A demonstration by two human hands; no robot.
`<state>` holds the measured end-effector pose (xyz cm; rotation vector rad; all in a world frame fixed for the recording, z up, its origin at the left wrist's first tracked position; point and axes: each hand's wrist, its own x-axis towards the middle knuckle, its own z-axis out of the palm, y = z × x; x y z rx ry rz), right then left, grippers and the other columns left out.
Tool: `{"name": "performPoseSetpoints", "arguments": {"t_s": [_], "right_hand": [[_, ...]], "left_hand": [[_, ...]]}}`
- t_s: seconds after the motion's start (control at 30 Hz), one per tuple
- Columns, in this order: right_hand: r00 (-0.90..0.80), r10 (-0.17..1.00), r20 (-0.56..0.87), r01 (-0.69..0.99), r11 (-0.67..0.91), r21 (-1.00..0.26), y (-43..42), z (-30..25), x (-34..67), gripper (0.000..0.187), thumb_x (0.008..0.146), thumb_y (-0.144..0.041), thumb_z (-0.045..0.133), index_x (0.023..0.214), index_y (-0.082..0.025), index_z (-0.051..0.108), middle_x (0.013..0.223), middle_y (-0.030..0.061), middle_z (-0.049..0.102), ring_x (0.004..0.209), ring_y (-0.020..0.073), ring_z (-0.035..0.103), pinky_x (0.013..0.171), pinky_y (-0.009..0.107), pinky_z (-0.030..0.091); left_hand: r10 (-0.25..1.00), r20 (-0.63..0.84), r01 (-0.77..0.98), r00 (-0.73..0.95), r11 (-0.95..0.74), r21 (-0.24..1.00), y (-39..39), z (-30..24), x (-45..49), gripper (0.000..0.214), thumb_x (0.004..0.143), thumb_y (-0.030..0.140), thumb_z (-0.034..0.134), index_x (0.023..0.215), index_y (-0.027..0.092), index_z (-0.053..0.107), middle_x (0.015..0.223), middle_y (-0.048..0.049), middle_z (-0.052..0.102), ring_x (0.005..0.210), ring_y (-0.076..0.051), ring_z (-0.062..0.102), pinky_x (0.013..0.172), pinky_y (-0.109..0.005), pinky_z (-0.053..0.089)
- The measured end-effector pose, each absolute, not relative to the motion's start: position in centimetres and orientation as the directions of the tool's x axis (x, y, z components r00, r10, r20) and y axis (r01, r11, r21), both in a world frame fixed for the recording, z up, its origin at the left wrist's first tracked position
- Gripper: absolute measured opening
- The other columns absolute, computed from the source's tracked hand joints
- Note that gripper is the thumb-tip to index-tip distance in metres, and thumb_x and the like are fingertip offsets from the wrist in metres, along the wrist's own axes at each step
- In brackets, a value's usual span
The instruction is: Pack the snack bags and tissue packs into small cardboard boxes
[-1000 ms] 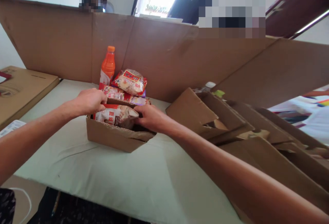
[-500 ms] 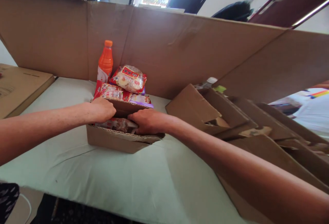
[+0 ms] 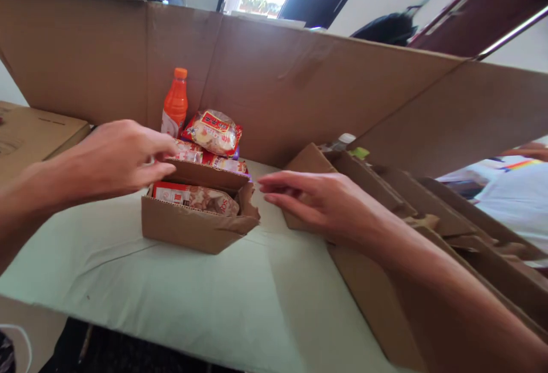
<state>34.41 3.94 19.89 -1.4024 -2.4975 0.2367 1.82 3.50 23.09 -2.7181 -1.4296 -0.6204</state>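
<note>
A small open cardboard box (image 3: 188, 227) stands on a pale green cloth. Inside it lies a red, white and brown food packet (image 3: 205, 199). My left hand (image 3: 124, 156) hovers above the box's left end, fingers apart and holding nothing. Off the box's right end is my right hand (image 3: 303, 196), its fingers stretched out with nothing in them. Behind the box are an orange drink bottle (image 3: 176, 102) and a red-and-clear snack packet (image 3: 216, 132), which rests on other red and purple packets (image 3: 222, 163).
A tall cardboard panel (image 3: 257, 71) runs along the back. Right of my right hand stands a divided cardboard box (image 3: 368, 299), with a clear bottle (image 3: 345, 140) at its far end. A flat carton (image 3: 43, 133) lies at left. Another person's white sleeve (image 3: 514, 190) shows at right.
Both hands have come up out of the small box, the left moving up and left, the right moving right. The food packet inside now shows more fully.
</note>
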Motion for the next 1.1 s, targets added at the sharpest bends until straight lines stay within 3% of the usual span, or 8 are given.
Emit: {"name": "performPoseSetpoints", "arguments": {"t_s": [0.1,0.2,0.3,0.5,0.67,0.77,0.9,1.1], "right_hand": [[-0.417,0.880,0.228,0.773,0.476,-0.420,3.2,18.5,36.7,0.033,0.093,-0.045,0.051,0.098,-0.023,0.075,0.084,0.0042,0.076,0.061,0.0176,0.065,0.058,0.031,0.050],[-0.386,0.899,0.207,0.746,0.436,-0.504,3.9,16.4,36.5,0.034,0.089,-0.045,0.053,0.099,-0.022,0.075,0.087,0.0044,0.077,0.058,0.0165,0.063,0.055,0.029,0.050],[-0.416,0.893,0.173,0.699,0.436,-0.567,5.0,15.1,35.2,0.034,0.089,-0.042,0.052,0.100,-0.020,0.075,0.093,0.0052,0.078,0.074,0.0193,0.070,0.065,0.030,0.054],[-0.549,0.830,0.095,0.684,0.512,-0.520,5.1,14.0,34.0,0.029,0.090,-0.029,0.051,0.106,-0.022,0.075,0.107,0.0052,0.078,0.085,0.0205,0.073,0.069,0.030,0.057],[-0.633,0.764,0.123,0.690,0.629,-0.358,5.0,13.0,34.3,0.033,0.088,-0.019,0.055,0.116,-0.024,0.072,0.118,0.0073,0.074,0.112,0.0263,0.068,0.095,0.041,0.055],[-0.708,0.701,0.085,0.649,0.694,-0.312,5.6,12.6,34.0,0.042,0.080,-0.007,0.053,0.114,-0.022,0.073,0.118,0.0083,0.074,0.113,0.0266,0.067,0.099,0.044,0.053],[-0.748,0.659,0.078,0.566,0.695,-0.444,6.2,11.5,34.1,0.050,0.078,-0.003,0.046,0.117,-0.023,0.071,0.116,0.0064,0.074,0.109,0.0220,0.069,0.095,0.039,0.056],[-0.455,0.807,0.378,0.564,0.589,-0.579,5.2,10.7,35.1,0.029,0.096,-0.024,0.046,0.111,-0.024,0.070,0.127,0.0086,0.070,0.118,0.0231,0.065,0.100,0.042,0.053]], "left_hand": [[0.829,0.468,0.807,0.308,-0.487,0.333,0.7,21.0,-1.5,0.029,0.089,0.050,0.059,0.097,0.025,0.073,0.089,-0.0010,0.075,0.074,-0.018,0.067,0.065,-0.028,0.052],[0.866,0.447,0.779,0.223,-0.434,0.452,-1.0,16.3,-2.5,0.045,0.085,0.056,0.063,0.115,0.023,0.068,0.123,-0.0084,0.070,0.097,-0.024,0.069,0.084,-0.037,0.058],[0.873,0.448,0.745,0.195,-0.428,0.511,-1.9,12.2,-1.1,0.049,0.085,0.051,0.067,0.125,0.023,0.063,0.139,-0.0119,0.060,0.121,-0.029,0.063,0.103,-0.048,0.052],[0.818,0.547,0.637,0.178,-0.520,0.569,-1.6,10.1,1.7,0.022,0.087,0.029,0.065,0.107,0.020,0.068,0.114,-0.0092,0.074,0.107,-0.023,0.070,0.097,-0.043,0.057],[0.909,0.410,0.674,0.076,-0.350,0.650,-1.0,10.7,1.8,0.033,0.086,0.041,0.064,0.111,0.020,0.068,0.101,-0.0062,0.077,0.087,-0.022,0.073,0.064,-0.030,0.059],[0.934,0.356,0.670,-0.008,-0.259,0.695,-0.7,10.6,2.0,0.042,0.085,0.046,0.064,0.119,0.021,0.066,0.102,-0.0067,0.077,0.089,-0.024,0.073,0.055,-0.026,0.054],[0.924,0.377,0.674,-0.057,-0.243,0.697,-0.1,10.0,2.4,0.042,0.085,0.042,0.064,0.122,0.021,0.064,0.106,-0.0077,0.076,0.098,-0.026,0.073,0.071,-0.032,0.059],[0.847,0.530,0.708,0.045,-0.401,0.581,0.2,9.0,2.7,0.034,0.089,0.028,0.059,0.122,0.020,0.060,0.115,-0.0091,0.070,0.108,-0.025,0.066,0.097,-0.044,0.055]]}}
